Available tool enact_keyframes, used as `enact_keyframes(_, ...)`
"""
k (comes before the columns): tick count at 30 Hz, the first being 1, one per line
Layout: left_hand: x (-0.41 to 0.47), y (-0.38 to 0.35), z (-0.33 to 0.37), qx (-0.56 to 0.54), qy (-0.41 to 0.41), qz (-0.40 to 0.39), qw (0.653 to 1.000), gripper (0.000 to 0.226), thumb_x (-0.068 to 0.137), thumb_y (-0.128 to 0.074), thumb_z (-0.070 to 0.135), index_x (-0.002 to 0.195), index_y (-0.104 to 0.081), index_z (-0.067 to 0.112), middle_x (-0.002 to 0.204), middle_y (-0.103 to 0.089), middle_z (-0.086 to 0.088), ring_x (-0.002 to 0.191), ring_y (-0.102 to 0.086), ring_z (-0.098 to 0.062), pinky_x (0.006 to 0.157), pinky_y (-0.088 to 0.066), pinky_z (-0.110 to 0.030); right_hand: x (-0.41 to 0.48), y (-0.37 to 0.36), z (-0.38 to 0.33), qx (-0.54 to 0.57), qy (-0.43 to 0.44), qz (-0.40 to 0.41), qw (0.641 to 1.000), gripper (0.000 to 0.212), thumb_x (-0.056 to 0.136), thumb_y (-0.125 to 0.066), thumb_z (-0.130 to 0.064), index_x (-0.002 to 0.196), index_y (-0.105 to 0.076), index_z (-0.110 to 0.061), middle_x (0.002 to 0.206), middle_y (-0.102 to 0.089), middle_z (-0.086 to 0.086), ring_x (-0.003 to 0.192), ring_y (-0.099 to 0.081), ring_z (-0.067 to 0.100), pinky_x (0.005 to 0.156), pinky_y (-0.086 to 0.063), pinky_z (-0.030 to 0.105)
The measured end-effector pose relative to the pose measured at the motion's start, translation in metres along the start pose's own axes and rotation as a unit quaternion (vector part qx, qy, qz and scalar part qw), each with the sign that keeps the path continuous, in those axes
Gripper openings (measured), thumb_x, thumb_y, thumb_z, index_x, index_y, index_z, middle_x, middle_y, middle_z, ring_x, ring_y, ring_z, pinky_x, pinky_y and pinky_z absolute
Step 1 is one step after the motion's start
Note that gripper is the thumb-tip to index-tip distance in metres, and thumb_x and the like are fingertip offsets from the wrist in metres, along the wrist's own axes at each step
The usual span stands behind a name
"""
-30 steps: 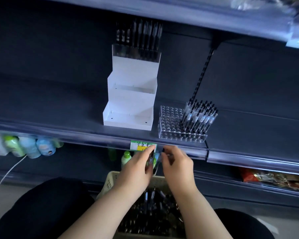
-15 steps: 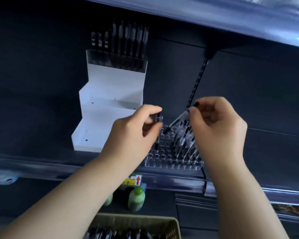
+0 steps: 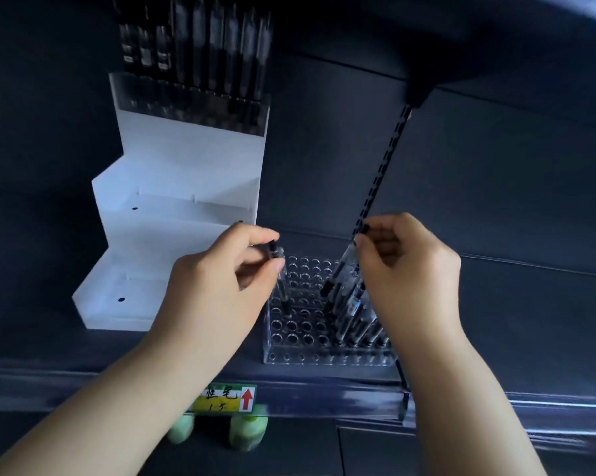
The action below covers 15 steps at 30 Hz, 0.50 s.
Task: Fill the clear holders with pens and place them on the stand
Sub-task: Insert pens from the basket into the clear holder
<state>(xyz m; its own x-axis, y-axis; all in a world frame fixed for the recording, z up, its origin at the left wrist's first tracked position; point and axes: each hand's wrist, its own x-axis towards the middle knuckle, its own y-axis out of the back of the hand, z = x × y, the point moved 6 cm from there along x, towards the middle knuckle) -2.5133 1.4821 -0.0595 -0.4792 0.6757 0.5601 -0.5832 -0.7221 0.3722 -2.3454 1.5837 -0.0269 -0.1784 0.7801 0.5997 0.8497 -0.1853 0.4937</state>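
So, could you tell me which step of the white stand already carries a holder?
The top step of the white stand: a clear holder of dark pens stands there. The middle step and bottom step carry none.

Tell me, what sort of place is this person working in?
Probably a shop aisle: a price label clipped to the shelf edge, a white tiered display stand above it, and green bottles stocked on the level below.

- The light was dim and bluish; the white stand (image 3: pixel 190 173) was brightest.
- Below the stand, the green bottles (image 3: pixel 248 432) were smeared by blur.
- Above and right of the stand, the upper shelf (image 3: pixel 478 46) curved and streaked.
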Motion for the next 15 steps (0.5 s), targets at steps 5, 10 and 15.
enact_keyframes(5, -0.003, -0.003, -0.001, 0.0, -0.002, -0.016, 1.0, 0.023, 0.076, -0.072, 0.025, 0.098, -0.065, 0.029, 0.077, -0.066, 0.023, 0.08, -0.06, 0.01, 0.07, -0.033, 0.008, -0.002, -0.011, -0.004, -0.023, 0.03, -0.016, 0.999, 0.013, 0.083, -0.065, -0.012, 0.095, -0.066, -0.018, 0.083, -0.065, -0.004, 0.071, -0.059, 0.001, 0.068, -0.043, 0.004)
enact_keyframes(10, -0.004, -0.004, 0.001, 0.004, -0.006, -0.027, 1.0, 0.024, 0.075, -0.067, 0.032, 0.099, -0.064, 0.03, 0.078, -0.065, 0.023, 0.084, -0.059, 0.011, 0.072, -0.033, 0.009, -0.002, -0.015, -0.005, -0.049, 0.044, -0.022, 0.998, 0.017, 0.083, -0.065, -0.01, 0.099, -0.066, -0.016, 0.085, -0.065, -0.001, 0.072, -0.059, 0.008, 0.066, -0.045, 0.01)
enact_keyframes(15, -0.006, -0.005, 0.005, 0.004, -0.01, -0.033, 0.999, 0.029, 0.076, -0.068, 0.031, 0.102, -0.058, 0.038, 0.08, -0.067, 0.019, 0.086, -0.059, 0.011, 0.074, -0.034, 0.009, -0.005, -0.023, -0.009, -0.096, 0.063, -0.045, 0.992, 0.018, 0.083, -0.064, -0.01, 0.101, -0.067, -0.012, 0.083, -0.068, 0.005, 0.08, -0.063, 0.022, 0.068, -0.053, 0.037)
